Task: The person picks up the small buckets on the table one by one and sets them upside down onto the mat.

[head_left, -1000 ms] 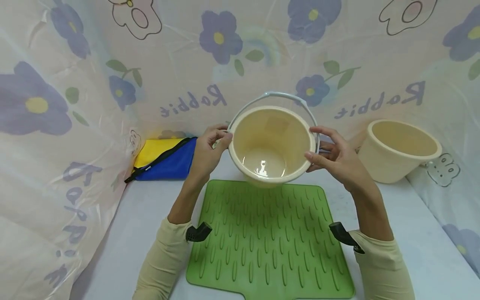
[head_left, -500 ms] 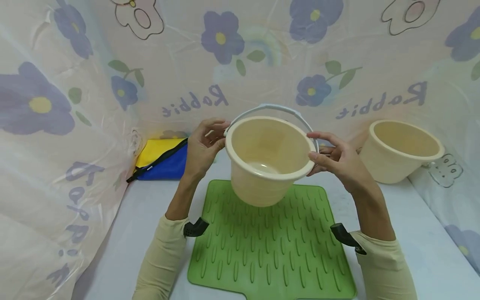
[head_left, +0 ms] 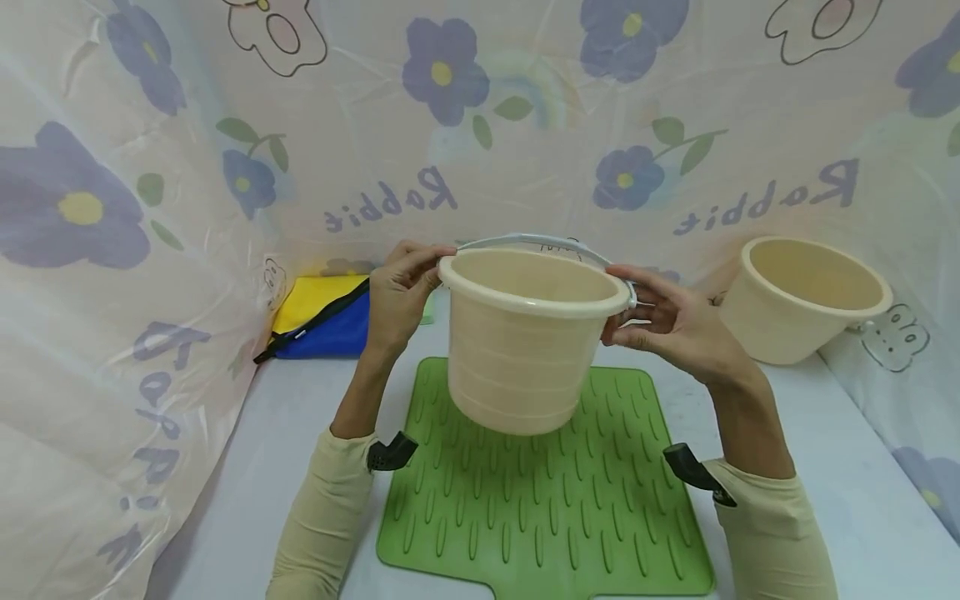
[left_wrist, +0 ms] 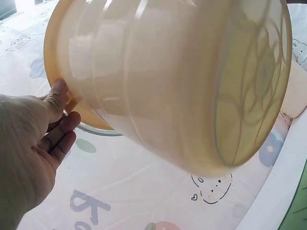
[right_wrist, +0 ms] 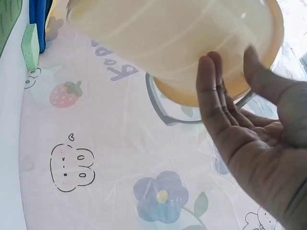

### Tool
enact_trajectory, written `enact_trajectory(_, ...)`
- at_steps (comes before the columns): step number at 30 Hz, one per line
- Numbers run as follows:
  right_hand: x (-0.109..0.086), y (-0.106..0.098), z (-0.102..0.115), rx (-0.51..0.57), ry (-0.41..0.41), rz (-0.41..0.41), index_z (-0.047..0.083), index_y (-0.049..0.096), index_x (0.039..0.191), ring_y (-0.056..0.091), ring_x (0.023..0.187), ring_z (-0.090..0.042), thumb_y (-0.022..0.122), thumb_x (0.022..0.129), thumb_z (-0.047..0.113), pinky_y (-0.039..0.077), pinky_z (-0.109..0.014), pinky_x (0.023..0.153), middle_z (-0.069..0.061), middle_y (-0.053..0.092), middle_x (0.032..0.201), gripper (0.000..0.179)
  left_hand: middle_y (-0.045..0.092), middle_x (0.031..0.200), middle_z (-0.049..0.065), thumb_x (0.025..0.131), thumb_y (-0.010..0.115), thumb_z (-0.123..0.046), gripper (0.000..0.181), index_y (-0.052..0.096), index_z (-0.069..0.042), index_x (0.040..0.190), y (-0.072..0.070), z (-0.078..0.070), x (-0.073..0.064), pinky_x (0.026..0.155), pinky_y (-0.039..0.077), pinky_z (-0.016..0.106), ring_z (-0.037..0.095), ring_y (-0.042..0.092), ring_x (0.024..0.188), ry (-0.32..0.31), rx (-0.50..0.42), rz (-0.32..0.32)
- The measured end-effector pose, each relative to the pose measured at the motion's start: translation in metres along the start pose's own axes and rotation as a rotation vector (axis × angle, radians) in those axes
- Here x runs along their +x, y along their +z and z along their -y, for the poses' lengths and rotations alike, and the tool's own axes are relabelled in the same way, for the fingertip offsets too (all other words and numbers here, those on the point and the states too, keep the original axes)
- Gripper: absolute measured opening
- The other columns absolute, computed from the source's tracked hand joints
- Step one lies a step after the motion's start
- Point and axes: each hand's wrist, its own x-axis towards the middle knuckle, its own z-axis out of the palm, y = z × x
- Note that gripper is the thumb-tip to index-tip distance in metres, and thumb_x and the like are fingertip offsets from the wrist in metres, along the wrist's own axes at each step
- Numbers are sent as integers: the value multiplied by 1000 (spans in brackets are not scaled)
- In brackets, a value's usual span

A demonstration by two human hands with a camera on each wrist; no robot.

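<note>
Over the green mat [head_left: 551,508], a cream plastic bucket [head_left: 525,358] hangs nearly upright in the head view, with its grey-white bail handle [head_left: 536,240] behind the rim. My left hand [head_left: 400,292] pinches the rim at its left side, thumb on the near side in the left wrist view. At the other side, my right hand [head_left: 671,325] holds the bucket by the rim and handle joint, index finger along the top. In the right wrist view its fingers [right_wrist: 207,81] lie against the bucket wall. The ribbed underside [left_wrist: 259,86] faces the left wrist camera.
A second cream bucket [head_left: 810,292] stands at the back right. A yellow and blue zip pouch [head_left: 322,321] lies at the back left, with a pale green block [right_wrist: 30,48] beside it. Patterned sheeting [head_left: 510,150] walls in the white table [head_left: 285,433].
The bucket has turned from its opening facing me to nearly upright and come down lower over the mat. Both hands have stayed at its rim, and the right hand's fingers have shifted slightly.
</note>
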Motion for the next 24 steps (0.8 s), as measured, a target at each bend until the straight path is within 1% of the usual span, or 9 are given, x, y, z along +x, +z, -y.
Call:
enact_trajectory(3, 2, 1, -2, -54, -77, -23, -11, 41, 153, 76, 92, -13, 54, 99, -18, 65, -27, 82, -2, 73, 110, 57, 59, 99, -14, 91, 69, -35, 56, 71, 15, 116, 0, -1, 0, 82, 59, 15, 0, 66, 88, -14, 15, 4)
enact_trajectory(6, 3, 2, -3, -101, -113, -68, -12, 48, 148, 76, 85, -12, 49, 102, -16, 66, -26, 77, -2, 72, 106, 46, 59, 97, -14, 89, 69, -36, 59, 71, 16, 115, 0, -3, 0, 83, 59, 16, 0, 66, 87, -20, 18, 11)
enact_trajectory(8, 3, 3, -3, -137, -112, -92, -10, 56, 142, 76, 81, -12, 48, 104, -14, 65, -26, 74, 0, 72, 100, 39, 58, 95, -14, 88, 69, -37, 61, 70, 18, 115, 0, -4, 0, 81, 59, 15, -1, 66, 84, -22, 18, 7)
enact_trajectory(11, 3, 4, -1, -173, -89, -118, -1, 65, 133, 75, 75, -12, 46, 106, -9, 65, -26, 71, 1, 73, 92, 33, 58, 92, -14, 86, 69, -39, 66, 68, 20, 115, 0, -6, -1, 77, 58, 15, -1, 65, 80, -25, 12, -4)
enact_trajectory(14, 3, 6, 0, -190, -59, -135, 7, 68, 124, 74, 72, -12, 45, 108, -5, 64, -26, 69, 1, 74, 88, 30, 59, 91, -15, 86, 69, -43, 70, 68, 21, 116, 0, -8, -1, 75, 57, 15, -2, 64, 77, -28, 20, -14)
enact_trajectory(17, 4, 7, 0, -202, -41, -149, 9, 68, 123, 74, 70, -12, 45, 108, -4, 64, -25, 68, 1, 74, 86, 30, 59, 90, -17, 86, 68, -46, 72, 68, 20, 117, -1, -9, -2, 74, 57, 15, -2, 64, 77, -32, 29, -14)
enact_trajectory(20, 4, 7, 1, -218, -44, -159, 8, 68, 126, 73, 70, -12, 46, 108, -4, 64, -25, 68, 1, 74, 86, 31, 58, 90, -17, 86, 69, -48, 74, 68, 19, 117, -1, -9, -2, 74, 57, 15, -2, 64, 78, -37, 39, -6)
enact_trajectory(22, 4, 7, 0, -224, -53, -160, 5, 67, 128, 73, 70, -12, 46, 108, -5, 64, -25, 68, 2, 74, 86, 30, 58, 90, -16, 86, 69, -47, 73, 68, 19, 117, -2, -9, -2, 75, 58, 15, -2, 65, 79, -37, 41, 2)
enact_trajectory(24, 4, 6, -1, -213, -76, -154, 0, 64, 134, 73, 71, -11, 47, 107, -7, 64, -24, 69, 2, 74, 89, 33, 58, 91, -14, 87, 69, -44, 69, 69, 19, 117, -2, -9, -1, 77, 58, 15, -1, 64, 80, -33, 37, 11)
